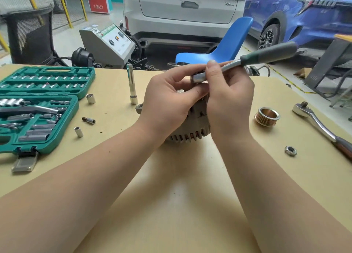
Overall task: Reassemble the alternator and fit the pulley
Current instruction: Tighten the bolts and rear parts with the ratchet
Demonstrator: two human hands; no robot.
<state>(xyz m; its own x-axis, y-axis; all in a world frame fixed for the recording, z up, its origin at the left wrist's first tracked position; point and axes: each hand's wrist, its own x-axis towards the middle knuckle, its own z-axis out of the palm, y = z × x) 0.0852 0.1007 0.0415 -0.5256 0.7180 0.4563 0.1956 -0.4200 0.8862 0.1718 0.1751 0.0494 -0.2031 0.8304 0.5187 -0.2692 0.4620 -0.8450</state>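
Observation:
A grey finned alternator (192, 130) stands on the tan table (171, 186) at its middle, mostly hidden behind both hands. A small ratchet (266, 55) with a green and grey handle lies across its top, handle pointing up to the right. My right hand (228, 98) pinches the ratchet's chrome neck close to the head. My left hand (169, 98) curls round the ratchet head and the alternator's top. The ribbed pulley (267, 116) sits on the table to the right. A hex nut (290, 151) lies nearer the front right.
An open green socket case (38, 108) fills the table's left. Loose sockets (90, 98) and an upright extension bar (131, 84) stand between it and the alternator. A larger ratchet (320, 125) lies at the right edge. A blue chair (219, 47) and parked cars stand behind.

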